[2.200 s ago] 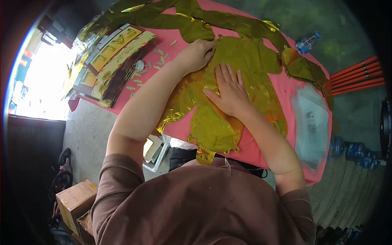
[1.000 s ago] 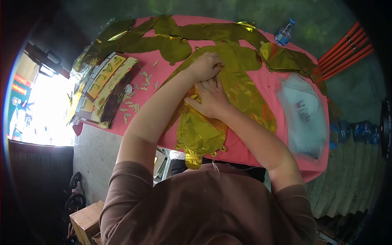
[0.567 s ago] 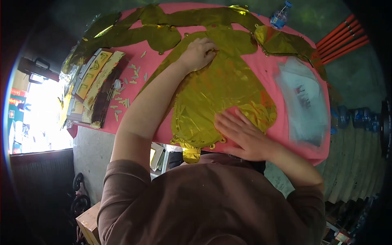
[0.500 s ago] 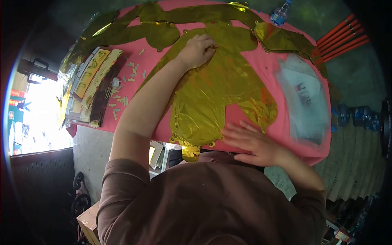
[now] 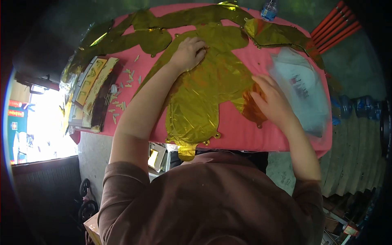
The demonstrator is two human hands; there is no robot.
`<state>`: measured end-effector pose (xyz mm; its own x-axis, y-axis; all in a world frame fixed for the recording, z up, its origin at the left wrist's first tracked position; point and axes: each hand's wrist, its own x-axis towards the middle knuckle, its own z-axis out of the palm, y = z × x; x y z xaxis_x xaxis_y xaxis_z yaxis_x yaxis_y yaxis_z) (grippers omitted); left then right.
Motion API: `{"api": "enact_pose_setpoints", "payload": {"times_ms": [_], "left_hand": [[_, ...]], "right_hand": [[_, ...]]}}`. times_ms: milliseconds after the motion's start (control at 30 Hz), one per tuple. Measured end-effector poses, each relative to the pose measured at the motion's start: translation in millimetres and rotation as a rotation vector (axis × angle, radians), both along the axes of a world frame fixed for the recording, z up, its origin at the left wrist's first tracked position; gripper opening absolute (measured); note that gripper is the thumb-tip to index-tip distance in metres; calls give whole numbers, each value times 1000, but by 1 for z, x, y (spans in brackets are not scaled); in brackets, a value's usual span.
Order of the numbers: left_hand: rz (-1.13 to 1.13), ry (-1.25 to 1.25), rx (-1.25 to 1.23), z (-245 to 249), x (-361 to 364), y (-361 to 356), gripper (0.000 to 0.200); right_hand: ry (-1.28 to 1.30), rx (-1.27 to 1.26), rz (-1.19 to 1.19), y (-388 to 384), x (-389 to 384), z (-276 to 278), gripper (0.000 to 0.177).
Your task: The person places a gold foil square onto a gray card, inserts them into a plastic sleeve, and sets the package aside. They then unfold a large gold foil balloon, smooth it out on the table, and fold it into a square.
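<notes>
A flat, deflated gold foil balloon point(image 5: 196, 94) lies over the middle of the pink-covered table point(image 5: 241, 136), with small holed tabs along its edges. My left hand point(image 5: 189, 54) rests on its upper part, fingers curled in and thumb drawn toward them, apparently gripping the foil; the fingertips are partly hidden. At the balloon's right side, my right hand point(image 5: 272, 100) lies with fingers stretched out and thumb apart. It touches or hovers just over the right lobe, which looks orange in its shade.
More gold foil point(image 5: 192, 17) runs along the far edge. Clear plastic bags point(image 5: 300, 90) lie at right, a stack of printed packs point(image 5: 92, 87) at left beside small pale strips point(image 5: 118, 105). A water bottle point(image 5: 269, 10) stands at the back, near red poles point(image 5: 337, 28).
My right hand has moved up and right, from the near table edge to the balloon's right lobe. My left hand stays on the foil. The view has shifted slightly.
</notes>
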<state>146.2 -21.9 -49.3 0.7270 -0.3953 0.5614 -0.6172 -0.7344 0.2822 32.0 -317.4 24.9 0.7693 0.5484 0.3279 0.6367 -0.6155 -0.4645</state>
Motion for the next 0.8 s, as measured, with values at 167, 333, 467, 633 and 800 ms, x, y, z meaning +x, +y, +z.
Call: {"api": "enact_pose_setpoints", "payload": {"times_ms": [167, 333, 467, 633, 800], "left_hand": [[48, 48, 90, 7, -7, -3, 25], [81, 47, 212, 12, -12, -6, 31], [93, 83, 274, 14, -13, -7, 35], [106, 95, 314, 14, -13, -7, 39], [101, 145, 333, 14, -11, -7, 41]], "right_hand": [[149, -476, -323, 40, 39, -2, 36], [250, -389, -323, 41, 61, -10, 27], [128, -276, -215, 32, 72, -28, 19], [438, -36, -149, 30, 85, -18, 15], [927, 356, -79, 31, 85, -2, 32]]}}
